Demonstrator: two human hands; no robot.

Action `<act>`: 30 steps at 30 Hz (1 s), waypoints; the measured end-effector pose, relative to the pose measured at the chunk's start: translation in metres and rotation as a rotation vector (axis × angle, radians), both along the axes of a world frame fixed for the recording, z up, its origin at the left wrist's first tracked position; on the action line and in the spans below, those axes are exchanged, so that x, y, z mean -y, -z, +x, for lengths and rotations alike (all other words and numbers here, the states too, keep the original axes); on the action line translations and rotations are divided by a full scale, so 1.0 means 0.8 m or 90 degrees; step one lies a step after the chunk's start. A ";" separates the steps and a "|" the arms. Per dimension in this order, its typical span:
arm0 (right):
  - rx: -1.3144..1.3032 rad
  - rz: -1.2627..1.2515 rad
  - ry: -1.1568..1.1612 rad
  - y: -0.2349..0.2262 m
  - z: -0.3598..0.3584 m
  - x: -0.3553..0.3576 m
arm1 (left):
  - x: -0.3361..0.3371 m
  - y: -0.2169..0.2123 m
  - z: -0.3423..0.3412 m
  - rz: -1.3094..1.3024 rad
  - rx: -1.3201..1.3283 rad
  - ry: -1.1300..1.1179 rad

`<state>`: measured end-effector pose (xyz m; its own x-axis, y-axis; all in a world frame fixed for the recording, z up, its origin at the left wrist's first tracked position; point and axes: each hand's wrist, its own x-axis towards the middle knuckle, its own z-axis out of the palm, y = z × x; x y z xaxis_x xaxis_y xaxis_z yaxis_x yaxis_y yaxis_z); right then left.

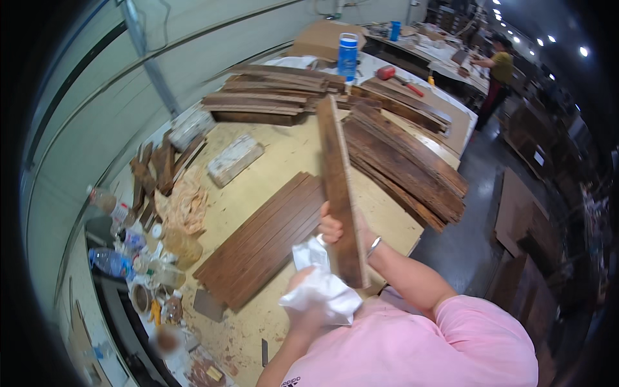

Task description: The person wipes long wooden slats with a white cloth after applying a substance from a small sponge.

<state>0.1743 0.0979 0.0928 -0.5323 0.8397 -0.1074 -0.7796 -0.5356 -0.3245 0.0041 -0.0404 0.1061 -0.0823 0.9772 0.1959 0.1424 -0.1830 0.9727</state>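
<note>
My right hand (334, 227) grips a long dark wooden plank (338, 180) and holds it on edge, slanting up and away from me over the workbench. A bracelet sits on that wrist. My left hand (308, 308) is closed on a crumpled white cloth (322, 290), which is pressed against the lower end of the plank. Just left of the plank, a row of similar dark planks (264, 238) lies flat, side by side, on the pale workbench (284, 155).
Stacks of rough dark planks (406, 161) lie to the right and at the far end (271, 97). A blue bottle (347, 55) stands at the back. Plastic bottles (113, 261), jars and a crumpled rag (187, 203) crowd the left edge. Another person (496, 77) works at a far table.
</note>
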 end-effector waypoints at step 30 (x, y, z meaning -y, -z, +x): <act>0.842 0.404 -0.161 -0.023 -0.046 0.095 | 0.261 0.129 -0.332 -0.429 -0.585 -0.843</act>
